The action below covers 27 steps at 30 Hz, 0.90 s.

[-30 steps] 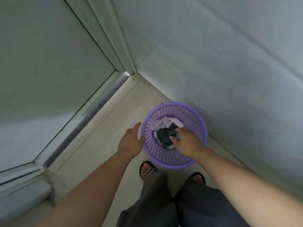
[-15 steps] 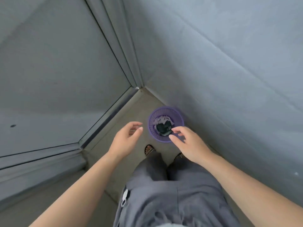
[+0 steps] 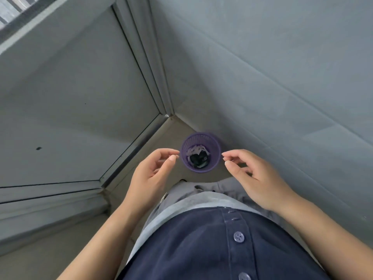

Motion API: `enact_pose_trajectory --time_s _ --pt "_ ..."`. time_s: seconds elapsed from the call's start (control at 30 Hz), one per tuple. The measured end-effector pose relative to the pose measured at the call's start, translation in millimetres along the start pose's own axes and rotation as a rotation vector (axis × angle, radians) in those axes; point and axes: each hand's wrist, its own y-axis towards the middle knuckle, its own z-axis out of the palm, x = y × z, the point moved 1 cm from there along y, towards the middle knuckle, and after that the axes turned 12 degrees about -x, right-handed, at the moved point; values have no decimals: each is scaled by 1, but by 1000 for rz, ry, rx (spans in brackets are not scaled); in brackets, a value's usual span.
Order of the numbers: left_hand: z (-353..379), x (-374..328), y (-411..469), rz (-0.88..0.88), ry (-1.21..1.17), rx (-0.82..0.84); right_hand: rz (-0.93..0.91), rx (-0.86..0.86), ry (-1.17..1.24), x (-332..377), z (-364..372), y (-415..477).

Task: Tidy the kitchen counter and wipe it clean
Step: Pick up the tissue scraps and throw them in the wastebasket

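Note:
A small purple mesh waste bin (image 3: 214,145) stands on the floor in the corner, far below me. Inside it lie white paper scraps and a dark wrapper (image 3: 198,158). My left hand (image 3: 150,174) hovers high above the bin's left side, fingers loosely curled and apart, holding nothing. My right hand (image 3: 255,178) hovers at the same height to the bin's right, also empty with fingers apart. Neither hand touches the bin.
A grey tiled wall (image 3: 272,81) runs along the right, close behind the bin. A door or sliding panel with a metal track (image 3: 133,150) closes off the left. My dark shirt and grey trousers (image 3: 201,199) fill the lower middle and hide my feet.
My right hand has left the bin's inside and both hands have risen well above it. My head has come up, so the bin looks much smaller and farther away.

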Motion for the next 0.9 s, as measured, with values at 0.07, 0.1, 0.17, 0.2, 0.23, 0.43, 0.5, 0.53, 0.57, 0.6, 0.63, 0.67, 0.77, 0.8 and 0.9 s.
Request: enact_pose_trajectory --time_s 0.07,0.1,0.17,0.2,0.23,0.43,0.5,0.53,0.57,0.6,0.63,0.67,0.77,0.8,0.9 --pt "-6 3 -11 -1 -6 -46 -22 27 9 1 0 -6" --pt "-9 4 -16 -4 -12 -72 -35 46 13 2 -2 -5" --pt "-10 3 -26 -4 -33 -132 -82 86 11 5 -5 0" --pt "-10 2 -31 -3 -44 -163 -113 107 2 7 -7 3" --pt "-8 2 -36 -5 -56 -195 -144 128 -10 9 -8 7" --pt "15 7 -91 -66 -91 -465 -318 291 -49 13 -19 13" --pt "30 15 -120 -116 -81 -560 -363 374 -73 8 -25 4" --pt "40 19 -136 -141 -83 -601 -381 423 -87 2 -28 -3" --pt "51 23 -153 -166 -86 -637 -401 472 -106 -5 -30 -9" --pt "62 28 -170 -192 -92 -670 -426 520 -134 -14 -32 -16" --pt "74 32 -188 -224 -101 -700 -457 565 -169 -24 -33 -23" --pt "86 36 -205 -255 -116 -729 -490 608 -201 -34 -33 -30" --pt "115 48 -256 -335 -153 -840 -581 732 -258 -53 -30 -55" --pt "121 53 -273 -363 -153 -885 -609 776 -273 -55 -27 -64" --pt "134 68 -322 -436 -166 -1032 -722 914 -332 -48 -12 -90"
